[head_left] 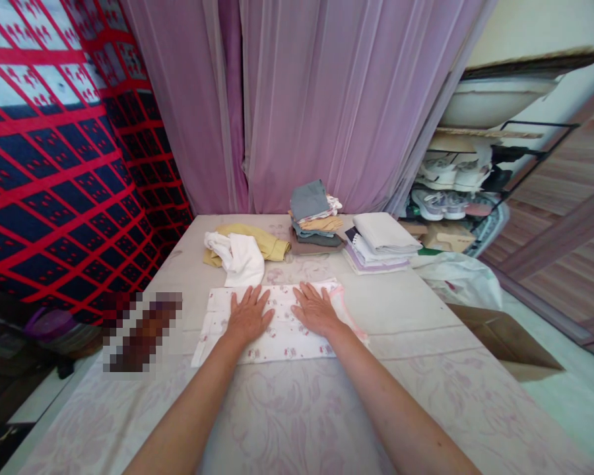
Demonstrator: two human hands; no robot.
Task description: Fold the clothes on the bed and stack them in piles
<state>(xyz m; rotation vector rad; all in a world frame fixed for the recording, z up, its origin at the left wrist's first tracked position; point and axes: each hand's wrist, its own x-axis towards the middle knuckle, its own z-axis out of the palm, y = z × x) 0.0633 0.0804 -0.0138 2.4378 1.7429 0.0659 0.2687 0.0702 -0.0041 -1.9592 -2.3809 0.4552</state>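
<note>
A white garment with small red prints and pink trim (284,353) lies flat, folded into a long shape, on the cloth-covered table (287,422). My left hand (249,316) rests palm down on its left half, fingers spread. On the right half, near the pink edge, my right hand (317,311) lies flat with its fingers apart. Just beyond the garment are a crumpled white cloth (242,257) and a yellow garment (272,243), the white one partly over the yellow.
At the table's far side stand a stack of folded coloured clothes (314,224) and a stack of white and lilac ones (381,244). Purple curtains (327,105) hang behind. A shoe rack (475,171) and a cardboard box (505,340) are to the right. A blurred patch (143,333) covers the left edge.
</note>
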